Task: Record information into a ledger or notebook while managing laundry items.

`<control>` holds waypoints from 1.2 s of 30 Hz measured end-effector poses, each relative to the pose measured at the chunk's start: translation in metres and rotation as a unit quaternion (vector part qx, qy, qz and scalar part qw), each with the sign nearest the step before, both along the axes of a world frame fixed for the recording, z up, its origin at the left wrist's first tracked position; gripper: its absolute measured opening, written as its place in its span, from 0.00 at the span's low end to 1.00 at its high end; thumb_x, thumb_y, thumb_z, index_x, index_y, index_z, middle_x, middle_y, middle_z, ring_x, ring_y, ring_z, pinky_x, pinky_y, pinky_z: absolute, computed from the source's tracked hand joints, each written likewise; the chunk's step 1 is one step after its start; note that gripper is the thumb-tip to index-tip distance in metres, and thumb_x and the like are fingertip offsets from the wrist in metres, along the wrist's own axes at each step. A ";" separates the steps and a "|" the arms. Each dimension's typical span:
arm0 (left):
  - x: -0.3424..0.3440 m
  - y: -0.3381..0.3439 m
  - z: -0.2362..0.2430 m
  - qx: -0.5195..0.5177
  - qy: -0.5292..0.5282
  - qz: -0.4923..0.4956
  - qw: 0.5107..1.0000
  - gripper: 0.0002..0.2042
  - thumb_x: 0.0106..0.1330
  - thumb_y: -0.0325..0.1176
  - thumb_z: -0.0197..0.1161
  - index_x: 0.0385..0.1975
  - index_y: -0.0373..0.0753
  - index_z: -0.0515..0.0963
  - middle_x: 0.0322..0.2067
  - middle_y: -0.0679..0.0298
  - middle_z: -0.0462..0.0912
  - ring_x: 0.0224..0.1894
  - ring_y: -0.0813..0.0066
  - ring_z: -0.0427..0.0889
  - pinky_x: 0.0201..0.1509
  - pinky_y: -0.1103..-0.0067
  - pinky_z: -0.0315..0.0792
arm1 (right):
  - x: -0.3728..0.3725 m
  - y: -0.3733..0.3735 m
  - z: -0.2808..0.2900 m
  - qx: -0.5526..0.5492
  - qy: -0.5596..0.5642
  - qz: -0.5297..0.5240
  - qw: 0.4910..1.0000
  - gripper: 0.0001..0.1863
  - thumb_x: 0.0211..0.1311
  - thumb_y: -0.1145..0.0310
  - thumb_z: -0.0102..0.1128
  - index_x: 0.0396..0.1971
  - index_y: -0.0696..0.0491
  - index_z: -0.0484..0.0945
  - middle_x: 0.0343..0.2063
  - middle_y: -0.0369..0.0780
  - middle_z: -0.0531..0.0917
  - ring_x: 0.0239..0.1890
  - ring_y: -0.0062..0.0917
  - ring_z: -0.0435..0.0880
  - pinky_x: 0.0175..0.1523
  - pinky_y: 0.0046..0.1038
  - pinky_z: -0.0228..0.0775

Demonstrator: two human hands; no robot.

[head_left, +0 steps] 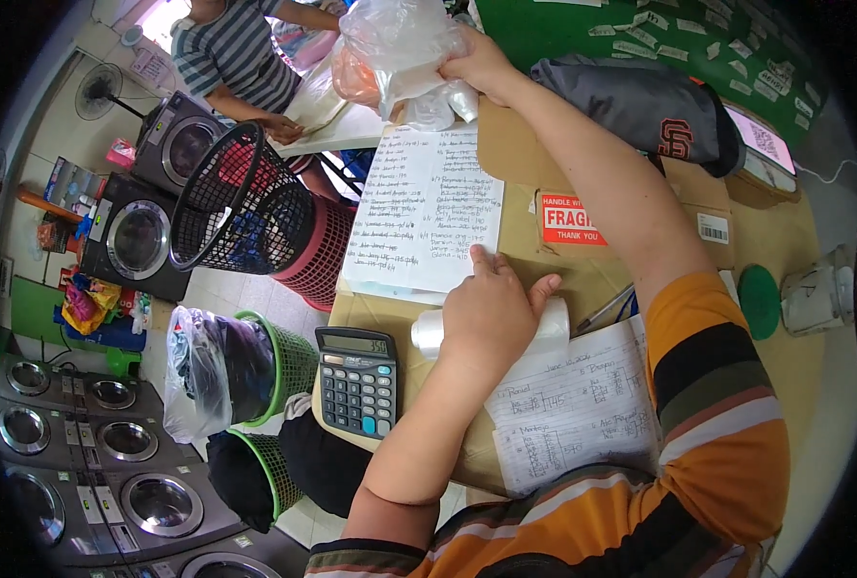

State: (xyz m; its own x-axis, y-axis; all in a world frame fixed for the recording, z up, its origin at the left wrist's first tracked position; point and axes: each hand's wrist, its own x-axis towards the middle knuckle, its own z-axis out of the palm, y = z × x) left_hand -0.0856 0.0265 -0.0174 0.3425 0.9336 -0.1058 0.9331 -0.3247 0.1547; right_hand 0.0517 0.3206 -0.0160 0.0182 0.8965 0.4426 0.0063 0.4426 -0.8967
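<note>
My left hand rests its fingertips on a handwritten list, thumb spread to the side. The list is a white sheet with many lines crossed out. Under that hand lies a roll of clear plastic. A calculator sits left of my left wrist. At the far edge of the counter my right hand is closed on a translucent plastic bag; something orange shows through it. An open notebook with handwriting lies close to my body, a pen above it.
A person in a striped shirt stands across the counter, one hand at its edge. Black and green baskets stand left, near washing machines. A grey cloth bag and a jar are right.
</note>
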 end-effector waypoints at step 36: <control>-0.002 -0.001 -0.001 0.019 -0.009 -0.003 1.000 0.37 0.72 0.61 0.43 0.54 0.24 0.75 0.54 0.31 0.73 0.43 0.46 0.85 0.45 0.64 0.80 | -0.006 -0.012 0.006 0.000 0.012 -0.002 1.000 0.34 0.46 0.83 0.67 0.58 0.56 0.71 0.39 0.39 0.82 0.42 0.24 0.81 0.49 0.26 0.74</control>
